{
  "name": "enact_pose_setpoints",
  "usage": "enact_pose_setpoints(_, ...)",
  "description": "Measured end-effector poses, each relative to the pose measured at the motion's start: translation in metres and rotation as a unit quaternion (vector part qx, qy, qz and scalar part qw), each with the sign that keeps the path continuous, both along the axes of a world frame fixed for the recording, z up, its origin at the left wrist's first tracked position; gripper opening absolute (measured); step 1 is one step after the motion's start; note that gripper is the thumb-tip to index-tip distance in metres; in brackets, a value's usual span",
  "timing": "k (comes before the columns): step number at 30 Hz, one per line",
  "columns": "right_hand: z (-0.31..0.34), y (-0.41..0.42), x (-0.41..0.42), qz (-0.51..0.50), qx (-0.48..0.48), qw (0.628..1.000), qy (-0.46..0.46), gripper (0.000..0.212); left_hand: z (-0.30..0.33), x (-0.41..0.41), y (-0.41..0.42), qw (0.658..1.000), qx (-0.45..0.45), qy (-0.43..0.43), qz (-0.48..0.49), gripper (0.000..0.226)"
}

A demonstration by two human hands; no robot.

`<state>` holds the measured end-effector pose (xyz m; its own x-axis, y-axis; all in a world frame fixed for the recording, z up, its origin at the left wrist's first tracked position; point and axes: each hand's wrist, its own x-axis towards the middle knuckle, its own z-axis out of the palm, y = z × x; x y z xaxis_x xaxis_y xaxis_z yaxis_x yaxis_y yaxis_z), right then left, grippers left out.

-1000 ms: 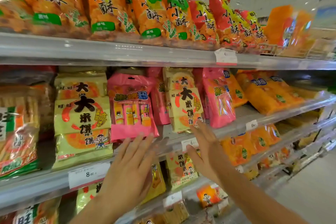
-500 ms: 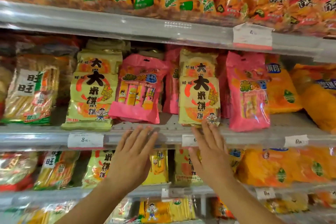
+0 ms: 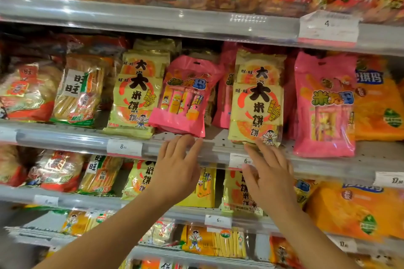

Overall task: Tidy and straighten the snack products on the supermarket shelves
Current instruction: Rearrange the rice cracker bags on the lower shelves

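Head view: both hands have risen to the middle shelf (image 3: 72,137) edge, left hand (image 3: 177,170) under the pink pack (image 3: 185,96), right hand (image 3: 270,178) under the yellow pack (image 3: 258,102), fingers straight, holding nothing — straightening about to begin.

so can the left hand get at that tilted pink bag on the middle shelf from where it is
Probably yes: the left hand is open just below the tilted pink bag, fingertips at the shelf edge, and nothing lies between them.

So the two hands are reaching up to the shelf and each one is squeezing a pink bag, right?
Not quite. Both hands do reach up to the shelf, but neither squeezes a bag. In the head view the left hand is open just below the pink bag, and the right hand is open, fingertips at the bottom of the yellow bag.
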<state>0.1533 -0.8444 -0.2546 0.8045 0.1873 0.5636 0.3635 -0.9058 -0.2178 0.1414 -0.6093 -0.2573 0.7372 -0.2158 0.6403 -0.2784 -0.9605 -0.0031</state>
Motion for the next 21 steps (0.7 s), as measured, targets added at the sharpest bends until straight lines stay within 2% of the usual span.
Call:
enact_pose_setpoints(3, 0.027, -0.013, 0.01, 0.022, 0.124, 0.992, -0.006, 0.039, 0.022, 0.003, 0.005, 0.996, -0.064, -0.051, -0.028, 0.047)
enact_pose_setpoints(5, 0.048, -0.02, 0.023, 0.009, 0.196, 0.98, -0.002, 0.047, 0.048, 0.015, 0.011, 0.987, -0.147, -0.063, 0.018, 0.05)
enact_pose_setpoints(7, 0.067, -0.021, 0.036, -0.007, 0.254, 0.966, 0.039, 0.064, 0.075, 0.033, 0.018, 0.968, -0.224, 0.007, 0.112, 0.061)
enact_pose_setpoints(9, 0.076, -0.018, 0.047, -0.014, 0.304, 0.95, 0.072, 0.072, 0.091, 0.048, 0.022, 0.947, -0.239, 0.095, 0.193, 0.077)
enact_pose_setpoints(12, 0.077, -0.016, 0.064, -0.037, 0.323, 0.937, 0.124, 0.067, 0.093, 0.059, 0.024, 0.936, -0.223, 0.15, 0.227, 0.096)
enact_pose_setpoints(16, 0.071, -0.021, 0.077, -0.044, 0.325, 0.929, 0.173, 0.064, 0.095, 0.063, 0.026, 0.912, -0.258, 0.182, 0.261, 0.104)
enact_pose_setpoints(21, 0.072, -0.023, 0.081, -0.031, 0.327, 0.922, 0.204, 0.056, 0.092, 0.059, 0.017, 0.933, -0.255, 0.112, 0.227, 0.095)
